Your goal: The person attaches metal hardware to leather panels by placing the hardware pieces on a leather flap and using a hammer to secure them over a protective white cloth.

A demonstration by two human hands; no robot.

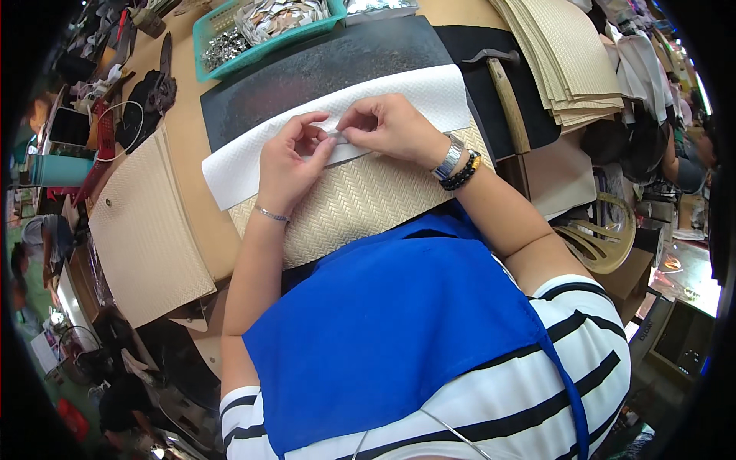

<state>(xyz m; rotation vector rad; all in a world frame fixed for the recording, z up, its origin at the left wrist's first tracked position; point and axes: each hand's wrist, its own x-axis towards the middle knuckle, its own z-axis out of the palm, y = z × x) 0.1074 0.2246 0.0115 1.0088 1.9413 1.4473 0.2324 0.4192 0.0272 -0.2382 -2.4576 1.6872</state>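
A white textured sheet (423,95) lies along the upper part of a cream chevron-woven panel (345,215), on a dark scuffed slab (299,61). My left hand (297,157) and my right hand (387,132) meet over the sheet's near edge, both with curled fingers. Their thumbs and fingertips are pinched close together around a small pale bit or fold that is too small to make out.
A teal basket (204,52) of small metal and paper pieces stands at the back. Cream sheet stacks (146,238) (556,54) sit at both sides. A hammer (504,100) rests on black material at right, dark shears (164,80) at left. Other people (123,410) show at the rim.
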